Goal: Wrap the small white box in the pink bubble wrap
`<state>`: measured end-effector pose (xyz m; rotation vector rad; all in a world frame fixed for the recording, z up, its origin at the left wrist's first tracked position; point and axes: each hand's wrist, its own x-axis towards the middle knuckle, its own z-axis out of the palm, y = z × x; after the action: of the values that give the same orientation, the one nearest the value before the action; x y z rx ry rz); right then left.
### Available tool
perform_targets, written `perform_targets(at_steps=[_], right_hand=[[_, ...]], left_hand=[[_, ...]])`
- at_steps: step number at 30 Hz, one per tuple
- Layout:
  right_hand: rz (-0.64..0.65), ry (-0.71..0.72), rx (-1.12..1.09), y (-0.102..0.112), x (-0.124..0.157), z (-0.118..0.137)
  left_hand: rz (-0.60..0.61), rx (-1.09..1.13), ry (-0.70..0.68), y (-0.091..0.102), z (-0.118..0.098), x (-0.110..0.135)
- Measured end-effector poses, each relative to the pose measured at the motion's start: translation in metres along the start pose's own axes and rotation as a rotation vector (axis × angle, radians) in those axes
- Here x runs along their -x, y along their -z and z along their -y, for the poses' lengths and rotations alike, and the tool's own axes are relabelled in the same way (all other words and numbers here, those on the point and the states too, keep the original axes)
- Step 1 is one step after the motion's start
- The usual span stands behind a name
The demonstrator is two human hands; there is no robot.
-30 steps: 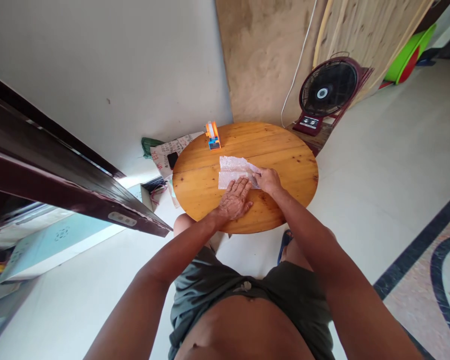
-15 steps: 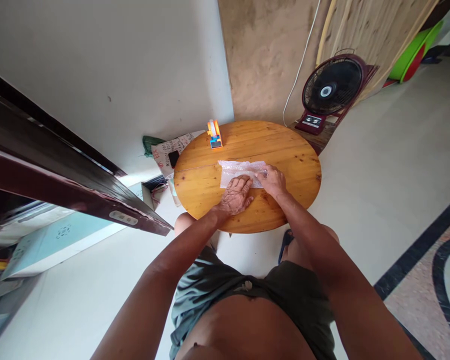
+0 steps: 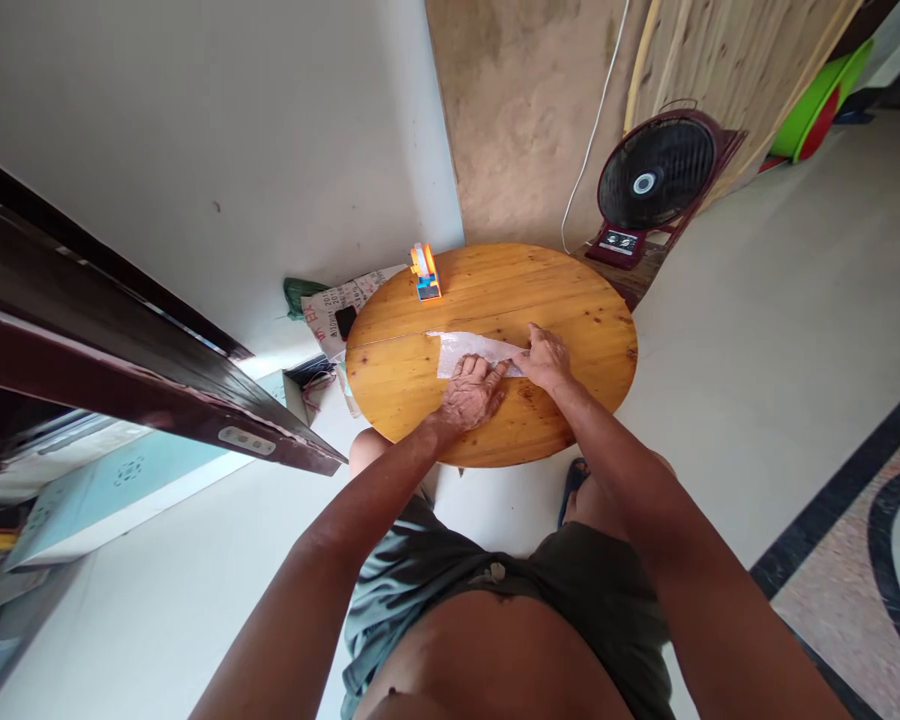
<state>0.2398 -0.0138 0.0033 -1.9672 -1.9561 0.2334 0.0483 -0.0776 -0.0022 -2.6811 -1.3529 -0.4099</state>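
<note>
A sheet of clear bubble wrap (image 3: 454,346) lies on an oval wooden table (image 3: 390,385). My left hand (image 3: 474,392) rests palm down on its near edge, fingers stretched out, covering part of it. At the right end, my right hand (image 3: 546,358) grips the narrowed end of the wrap near the thumb, one finger pointing away from me. The wrap's far edge slopes down toward this hand. Beyond the wrap, near the table's far left rim, stands an orange and blue tape dispenser (image 3: 426,273); neither hand touches it.
A dark red fan (image 3: 656,185) stands beyond the table to the right. Left of the table are a printed sack (image 3: 328,310) with a black phone-like object (image 3: 346,322) on it, and a dark door (image 3: 195,400). A white cord (image 3: 594,130) hangs along the wall.
The wrap's far right corner has been drawn down toward me, so its far edge now slants. My right hand has shifted slightly, one finger now extended. My left hand stays on the wrap.
</note>
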Motion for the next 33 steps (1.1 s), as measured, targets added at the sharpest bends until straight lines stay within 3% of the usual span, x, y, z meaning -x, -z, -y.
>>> perform_targets(at_steps=[18, 26, 33], right_hand=[[0.207, -0.001, 0.141, 0.026, -0.019, 0.019], [0.307, -0.041, 0.166, 0.041, -0.02, 0.02], [0.306, -0.065, 0.12, 0.035, -0.018, 0.02]], left_hand=[[0.016, -0.068, -0.033, 0.007, -0.002, -0.005], [0.079, -0.14, 0.07, 0.008, -0.016, -0.017], [0.056, -0.119, 0.068, 0.005, -0.02, -0.017]])
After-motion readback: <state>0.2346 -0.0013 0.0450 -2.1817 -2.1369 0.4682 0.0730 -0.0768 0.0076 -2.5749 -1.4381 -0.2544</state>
